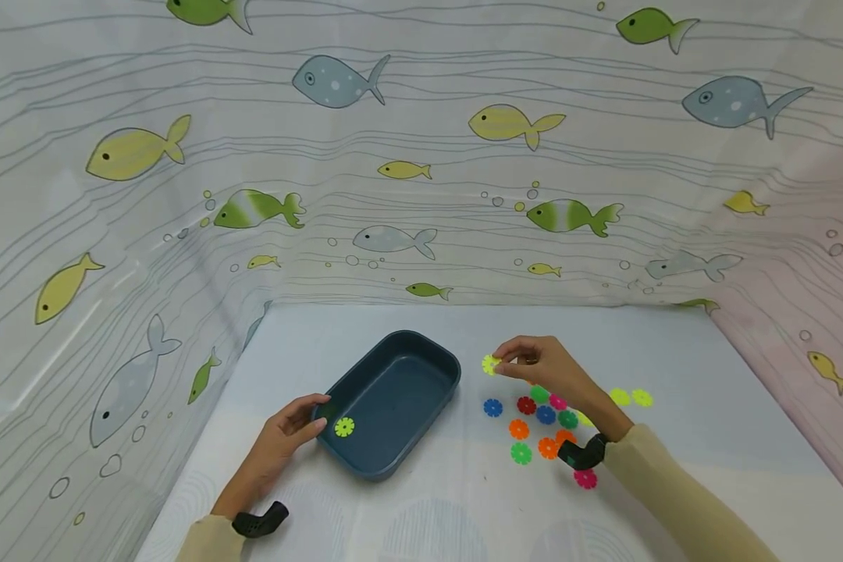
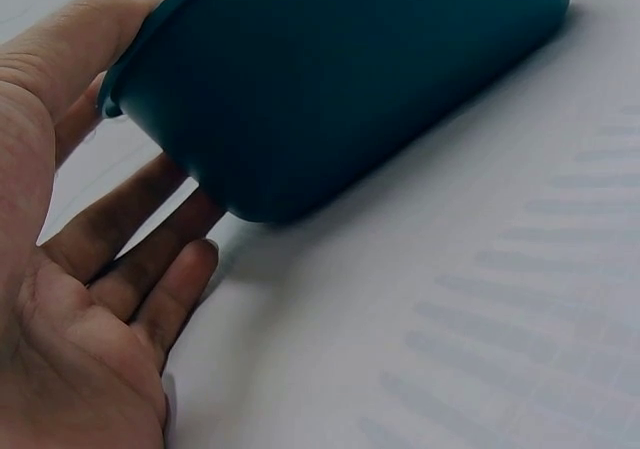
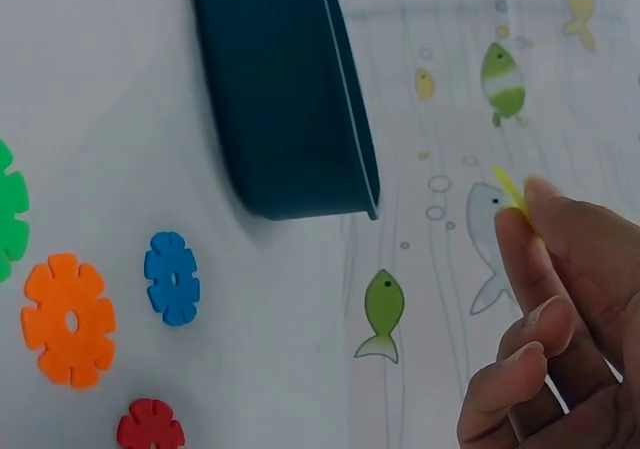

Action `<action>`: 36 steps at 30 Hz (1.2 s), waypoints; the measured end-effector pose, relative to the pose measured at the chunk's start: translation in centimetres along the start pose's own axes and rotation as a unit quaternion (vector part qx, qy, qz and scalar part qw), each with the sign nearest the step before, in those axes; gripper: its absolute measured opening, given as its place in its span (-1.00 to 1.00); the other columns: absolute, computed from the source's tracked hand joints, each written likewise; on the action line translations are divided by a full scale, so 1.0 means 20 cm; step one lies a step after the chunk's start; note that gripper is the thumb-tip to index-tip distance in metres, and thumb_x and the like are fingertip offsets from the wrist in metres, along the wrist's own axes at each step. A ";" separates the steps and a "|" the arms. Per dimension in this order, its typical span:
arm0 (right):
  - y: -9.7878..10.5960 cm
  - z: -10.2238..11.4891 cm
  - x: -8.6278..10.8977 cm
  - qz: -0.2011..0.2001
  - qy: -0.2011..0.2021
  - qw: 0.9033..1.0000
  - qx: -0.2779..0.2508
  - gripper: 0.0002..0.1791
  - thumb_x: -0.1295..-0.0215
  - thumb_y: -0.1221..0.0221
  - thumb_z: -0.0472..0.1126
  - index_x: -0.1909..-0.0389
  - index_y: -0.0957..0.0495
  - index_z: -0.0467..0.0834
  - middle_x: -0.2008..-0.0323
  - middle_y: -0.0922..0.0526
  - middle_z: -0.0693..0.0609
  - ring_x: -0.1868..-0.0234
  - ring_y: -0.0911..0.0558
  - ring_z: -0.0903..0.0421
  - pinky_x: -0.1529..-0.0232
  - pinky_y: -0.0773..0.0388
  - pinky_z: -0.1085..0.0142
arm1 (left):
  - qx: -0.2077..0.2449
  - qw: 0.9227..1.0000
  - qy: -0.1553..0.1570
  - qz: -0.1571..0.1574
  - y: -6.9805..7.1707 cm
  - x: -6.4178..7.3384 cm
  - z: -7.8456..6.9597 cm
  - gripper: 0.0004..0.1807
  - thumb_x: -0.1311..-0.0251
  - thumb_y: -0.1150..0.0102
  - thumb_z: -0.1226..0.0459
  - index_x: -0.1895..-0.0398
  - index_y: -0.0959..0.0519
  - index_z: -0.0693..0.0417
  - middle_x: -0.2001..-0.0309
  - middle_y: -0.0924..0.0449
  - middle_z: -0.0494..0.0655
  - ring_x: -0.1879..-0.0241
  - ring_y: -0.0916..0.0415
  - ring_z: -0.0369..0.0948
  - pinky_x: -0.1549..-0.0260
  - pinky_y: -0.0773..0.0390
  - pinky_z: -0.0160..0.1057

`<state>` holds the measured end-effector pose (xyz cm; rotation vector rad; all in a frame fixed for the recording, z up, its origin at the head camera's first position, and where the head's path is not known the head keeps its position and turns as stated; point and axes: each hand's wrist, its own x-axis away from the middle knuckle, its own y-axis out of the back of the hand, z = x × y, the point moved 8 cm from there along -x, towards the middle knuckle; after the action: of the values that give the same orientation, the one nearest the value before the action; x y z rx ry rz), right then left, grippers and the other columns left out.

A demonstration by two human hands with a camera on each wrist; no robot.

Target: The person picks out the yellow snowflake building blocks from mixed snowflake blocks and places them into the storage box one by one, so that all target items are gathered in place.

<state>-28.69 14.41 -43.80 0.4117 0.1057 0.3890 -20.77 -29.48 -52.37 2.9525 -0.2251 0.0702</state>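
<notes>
A dark blue plastic tub [image 1: 407, 398] sits slanted on the table, with one yellow-green notched disc [image 1: 344, 426] lying inside near its left end. My left hand [image 1: 281, 437] grips that end, thumb at the rim and fingers along the outer wall; the left wrist view shows the tub's wall [image 2: 330, 89] beside the fingers. Between thumb and forefinger my right hand [image 1: 548, 367] pinches another yellow notched disc [image 1: 489, 364], held up just right of the tub. The right wrist view shows this disc edge-on. Below the right hand and forearm lie loose discs, some partly hidden.
Scattered to the tub's right are several flat notched discs: blue [image 1: 493, 407], orange [image 1: 519, 429], green [image 1: 521, 453], red [image 1: 526, 405], pink [image 1: 586, 478] and yellow [image 1: 642, 398]. A fish-patterned sheet [image 1: 449, 250] rises behind and beside the white table [image 1: 464, 499].
</notes>
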 end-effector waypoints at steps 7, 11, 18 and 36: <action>-0.06 0.06 -0.04 0.015 0.019 0.999 0.023 -0.74 -0.26 -0.44 0.07 0.10 -0.74 0.11 0.19 -0.74 0.07 0.22 -0.61 -0.30 0.45 -0.52 0.18 | -0.004 1.000 0.002 -0.004 0.00 0.00 0.00 -0.46 -0.41 -0.28 0.17 -0.40 -0.44 0.05 -0.49 -0.28 0.00 -0.57 0.00 0.05 -0.19 -0.32 -0.56; -0.10 0.09 -0.06 0.031 0.033 0.999 0.025 -0.77 -0.26 -0.44 0.06 0.11 -0.75 0.12 0.21 -0.74 0.07 0.25 -0.59 -0.28 0.47 -0.47 0.27 | -0.002 1.000 -0.002 0.001 0.00 0.01 -0.01 -0.46 -0.43 -0.26 0.20 -0.42 -0.43 0.07 -0.48 -0.30 -0.02 -0.55 -0.04 -0.07 -0.21 -0.32 -0.54; -0.18 0.14 -0.11 0.056 0.045 0.997 0.021 -0.78 -0.26 -0.44 0.07 0.12 -0.75 0.13 0.20 -0.75 0.09 0.20 -0.63 -0.12 0.35 -0.52 0.25 | -0.004 1.000 -0.009 0.000 0.01 0.02 -0.01 -0.46 -0.44 -0.25 0.20 -0.42 -0.42 0.08 -0.46 -0.31 -0.08 -0.48 -0.12 -0.31 -0.21 -0.33 -0.54; -0.34 0.23 -0.19 0.100 0.054 0.994 0.003 -0.80 -0.26 -0.45 0.01 0.12 -0.75 0.12 0.23 -0.75 0.09 0.29 -0.56 -0.30 0.46 -0.41 0.32 | -0.008 1.000 0.001 0.001 0.00 0.01 0.00 -0.47 -0.43 -0.26 0.20 -0.41 -0.43 0.08 -0.47 -0.30 -0.06 -0.56 0.00 0.02 -0.22 -0.30 -0.55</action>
<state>-29.07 5.50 -42.30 0.4080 0.1710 0.6082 -20.59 -29.45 -52.35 2.9355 -0.2263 0.0697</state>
